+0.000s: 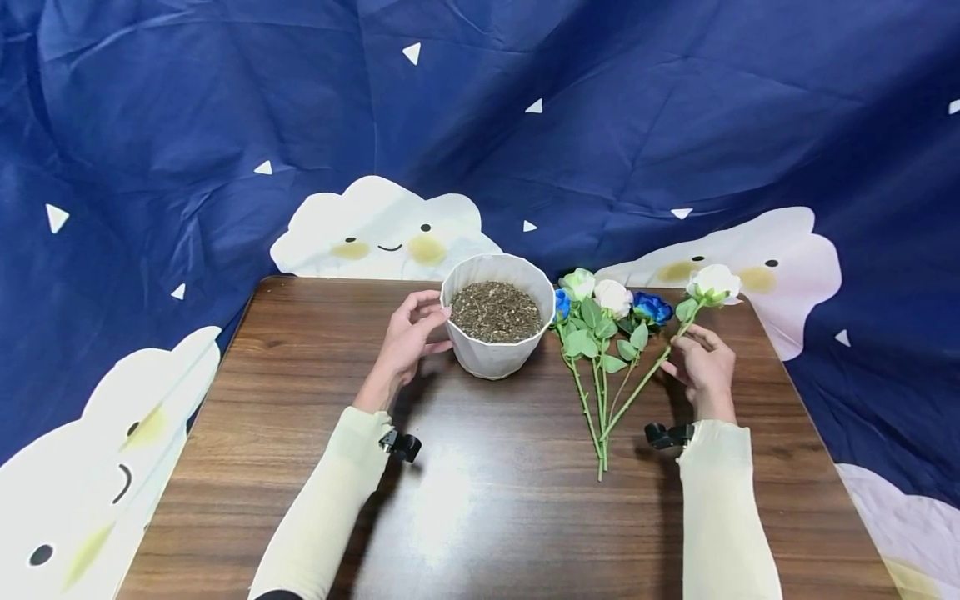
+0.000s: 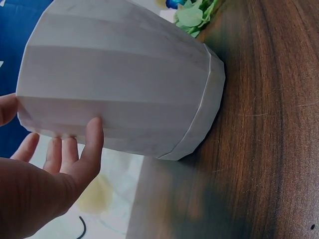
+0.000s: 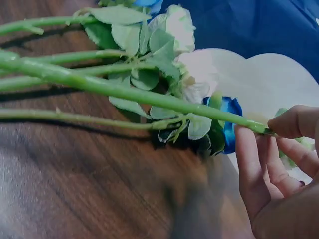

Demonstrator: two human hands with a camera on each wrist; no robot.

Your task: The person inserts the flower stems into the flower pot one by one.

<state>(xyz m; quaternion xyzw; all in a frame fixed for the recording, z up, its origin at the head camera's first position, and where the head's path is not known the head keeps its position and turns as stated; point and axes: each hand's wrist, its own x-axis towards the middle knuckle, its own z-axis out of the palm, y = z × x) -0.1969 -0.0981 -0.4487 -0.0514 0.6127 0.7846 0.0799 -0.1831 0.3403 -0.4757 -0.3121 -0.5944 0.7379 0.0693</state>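
A white faceted flowerpot [image 1: 492, 358], filled with brown soil [image 1: 495, 312], stands upright on the table. My left hand [image 1: 405, 342] touches its left side; in the left wrist view the fairly straight fingers [image 2: 93, 144] meet the pot wall [image 2: 124, 74], with the thumb near the rim. On the right, my right hand [image 1: 705, 367] pinches a white artificial rose [image 1: 714, 283] by its stem just below the head. That green stem [image 3: 149, 97] slants down across the other stems. Right beside the pot lie several more roses, including a pale one [image 1: 613, 297] and a blue one [image 1: 652, 308].
The brown wood-grain table [image 1: 525, 533] ends at the back against a dark blue cloth [image 1: 450, 100] printed with white clouds and triangles. The lying roses' stems [image 1: 602, 417] converge toward the front. A black strap mount [image 1: 401, 444] sits on my left wrist.
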